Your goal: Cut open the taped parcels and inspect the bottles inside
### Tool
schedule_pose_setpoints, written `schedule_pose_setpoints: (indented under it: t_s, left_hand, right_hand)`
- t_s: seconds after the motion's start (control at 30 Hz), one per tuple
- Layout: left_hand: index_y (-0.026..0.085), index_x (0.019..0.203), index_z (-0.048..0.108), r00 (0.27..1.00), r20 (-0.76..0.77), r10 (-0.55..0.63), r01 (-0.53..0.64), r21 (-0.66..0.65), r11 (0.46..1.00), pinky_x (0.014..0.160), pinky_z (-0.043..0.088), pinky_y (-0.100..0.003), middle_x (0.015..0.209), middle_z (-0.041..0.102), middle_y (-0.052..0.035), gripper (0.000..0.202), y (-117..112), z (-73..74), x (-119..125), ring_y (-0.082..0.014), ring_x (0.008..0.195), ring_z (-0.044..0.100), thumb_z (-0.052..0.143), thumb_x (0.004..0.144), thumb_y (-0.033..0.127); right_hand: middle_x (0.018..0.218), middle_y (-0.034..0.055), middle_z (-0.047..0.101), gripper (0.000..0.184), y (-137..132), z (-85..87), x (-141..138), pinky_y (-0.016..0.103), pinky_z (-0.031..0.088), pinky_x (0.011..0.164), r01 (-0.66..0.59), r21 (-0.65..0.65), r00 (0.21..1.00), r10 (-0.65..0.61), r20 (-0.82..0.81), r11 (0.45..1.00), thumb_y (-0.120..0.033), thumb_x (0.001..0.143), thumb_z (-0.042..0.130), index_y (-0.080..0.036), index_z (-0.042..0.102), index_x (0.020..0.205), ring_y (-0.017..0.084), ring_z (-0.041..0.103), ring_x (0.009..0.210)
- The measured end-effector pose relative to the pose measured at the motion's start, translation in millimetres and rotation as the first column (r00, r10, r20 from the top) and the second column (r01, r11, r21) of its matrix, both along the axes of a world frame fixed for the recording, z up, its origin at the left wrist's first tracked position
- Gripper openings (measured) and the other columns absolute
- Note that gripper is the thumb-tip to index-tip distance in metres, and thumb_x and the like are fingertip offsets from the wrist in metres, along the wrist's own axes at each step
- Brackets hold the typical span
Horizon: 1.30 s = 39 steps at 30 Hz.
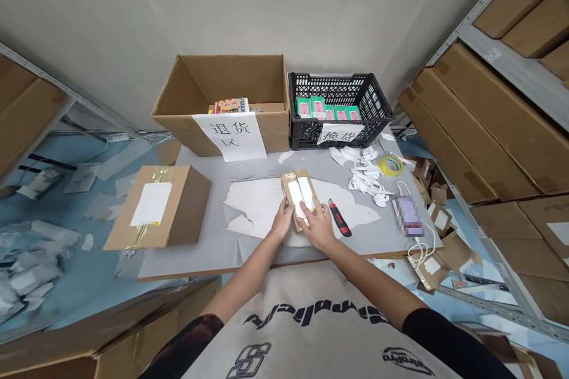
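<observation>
The left hand and right hand are both grasping a small cardboard parcel with white labels, which is sitting between them on torn white paper. A red-and-black utility knife is lying just beside the right hand, while a taped carton is resting well left of both hands on the grey counter
</observation>
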<state>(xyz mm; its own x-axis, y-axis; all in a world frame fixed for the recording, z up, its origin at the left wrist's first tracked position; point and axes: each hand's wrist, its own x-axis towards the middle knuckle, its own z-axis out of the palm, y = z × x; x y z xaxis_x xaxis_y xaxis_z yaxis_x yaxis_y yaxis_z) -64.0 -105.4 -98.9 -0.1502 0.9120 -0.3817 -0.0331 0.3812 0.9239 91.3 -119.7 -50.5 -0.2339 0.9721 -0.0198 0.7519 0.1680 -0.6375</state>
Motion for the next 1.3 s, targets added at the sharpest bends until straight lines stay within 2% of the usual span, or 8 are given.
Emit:
schedule_pose_setpoints:
  t_s: [0.23, 0.37, 0.47, 0.6, 0.73, 0.87, 1.1, 1.3]
  left_hand:
    - [0.023, 0.145, 0.035, 0.886, -0.462, -0.038, 0.098, 0.108, 0.989, 0.113, 0.030, -0.046, 0.149, 0.040, -0.0144, 0.090, 32, 42.5, -2, -0.0347, 0.139, 0.035, 0.077, 0.068, 0.043]
    - [0.024, 0.141, 0.045, 0.897, -0.441, -0.036, 0.105, 0.134, 0.985, 0.112, 0.031, -0.045, 0.143, 0.047, -0.0135, 0.080, 33, 57.7, -12, -0.0348, 0.134, 0.041, 0.077, 0.068, 0.033]
    - [0.028, 0.142, 0.044, 0.975, -0.213, -0.060, 0.089, 0.130, 0.987, 0.105, 0.040, -0.040, 0.123, 0.064, -0.0076, 0.067, 27, 56.2, -36, -0.0259, 0.115, 0.059, 0.066, 0.078, 0.035]
    - [0.028, 0.148, 0.031, 0.992, -0.006, -0.122, 0.123, 0.070, 0.990, 0.098, 0.046, -0.042, 0.104, 0.070, -0.0036, 0.069, 19, 38.2, -68, -0.0210, 0.098, 0.066, 0.055, 0.085, 0.045]
    - [0.025, 0.134, 0.052, 0.974, -0.211, -0.082, 0.122, 0.183, 0.976, 0.116, 0.026, -0.042, 0.136, 0.056, -0.0084, 0.051, 13, 24.3, -63, -0.0230, 0.133, 0.045, 0.055, 0.087, 0.043]
    - [0.022, 0.123, 0.059, 0.943, -0.332, -0.022, 0.110, 0.249, 0.962, 0.122, 0.010, -0.042, 0.151, 0.040, -0.0093, 0.048, 17, 31.3, -47, -0.0266, 0.146, 0.023, 0.068, 0.078, 0.037]
    - [0.027, 0.110, 0.064, 0.828, -0.542, -0.142, 0.282, 0.183, 0.942, 0.114, 0.028, -0.047, 0.124, 0.058, -0.0107, 0.033, 37, 50.8, -49, -0.0328, 0.126, 0.047, 0.068, 0.079, 0.037]
    - [0.030, 0.113, 0.068, 0.785, -0.530, -0.321, 0.461, 0.153, 0.874, 0.110, 0.034, -0.046, 0.122, 0.057, -0.0100, 0.052, 49, 64.9, -61, -0.0326, 0.120, 0.052, 0.081, 0.064, 0.041]
  right_hand:
    - [0.138, 0.0064, 0.053, 0.048, 28, 6.6, 19, 0.040, 0.033, 0.113, 0.097, -0.053, 0.943, -0.109, -0.316, 0.994, -0.031, 0.091, 0.045, -0.027, 0.051, 0.138, 0.022, 0.047, 0.129]
    - [0.142, 0.0084, 0.049, 0.054, 25, -14.3, 41, 0.042, 0.035, 0.111, 0.148, -0.137, 0.917, -0.188, -0.352, 0.979, -0.040, 0.089, 0.049, -0.025, 0.049, 0.141, 0.024, 0.046, 0.131]
    - [0.150, 0.0083, 0.039, 0.052, 26, -26.6, 51, 0.044, 0.032, 0.113, 0.131, -0.106, 0.952, -0.155, -0.262, 0.986, -0.047, 0.089, 0.049, -0.025, 0.056, 0.135, 0.026, 0.040, 0.135]
    - [0.141, 0.0093, 0.052, 0.049, 37, -25.6, 45, 0.047, 0.023, 0.117, 0.033, -0.069, 0.986, -0.044, -0.159, 0.997, -0.048, 0.089, 0.051, -0.023, 0.061, 0.130, 0.027, 0.042, 0.134]
    - [0.128, 0.0096, 0.063, 0.046, 43, -21.8, 28, 0.042, 0.039, 0.106, 0.075, -0.226, 0.962, -0.130, -0.239, 0.971, -0.046, 0.088, 0.051, -0.021, 0.061, 0.126, 0.025, 0.058, 0.117]
    - [0.113, 0.0057, 0.070, 0.034, 47, -22.8, 18, 0.034, 0.047, 0.092, 0.194, -0.393, 0.908, -0.316, -0.275, 0.899, -0.040, 0.084, 0.053, -0.024, 0.065, 0.112, 0.021, 0.065, 0.102]
    - [0.085, 0.0030, 0.069, 0.027, 75, -13.8, 10, 0.038, 0.046, 0.080, 0.304, -0.371, 0.937, -0.345, -0.048, 0.878, -0.047, 0.071, 0.067, -0.025, 0.057, 0.082, 0.026, 0.063, 0.089]
    - [0.100, 0.0067, 0.070, 0.059, 84, -2.6, 31, 0.038, 0.046, 0.081, 0.075, -0.496, 0.983, -0.147, -0.108, 0.865, -0.051, 0.051, 0.085, -0.023, 0.059, 0.096, 0.028, 0.063, 0.092]
